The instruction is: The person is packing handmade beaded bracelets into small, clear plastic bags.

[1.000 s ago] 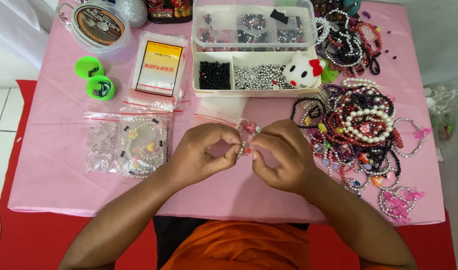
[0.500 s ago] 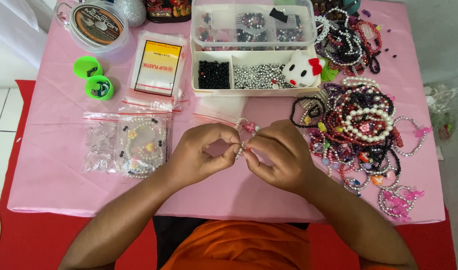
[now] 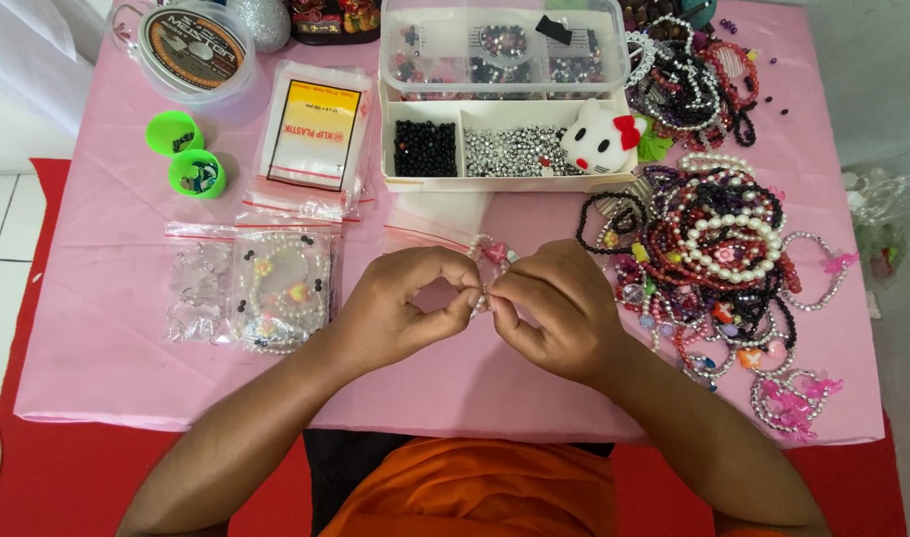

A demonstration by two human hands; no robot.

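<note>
both hands meet over the pink table [image 3: 127,328], left hand [image 3: 400,308] and right hand [image 3: 559,308] pinching a small bead bracelet [image 3: 487,255] between fingertips. the work looks like tying off its cord; the next pull calls for steady, even tension.

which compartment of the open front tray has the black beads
The left compartment of the bead tray: it holds matte black beads. The middle compartment beside it holds silvery ones, and a white plush toy sits at the right end.

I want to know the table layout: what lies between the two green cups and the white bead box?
In the head view, a pack of small plastic bags lies between the green cups and the bead box.
</note>
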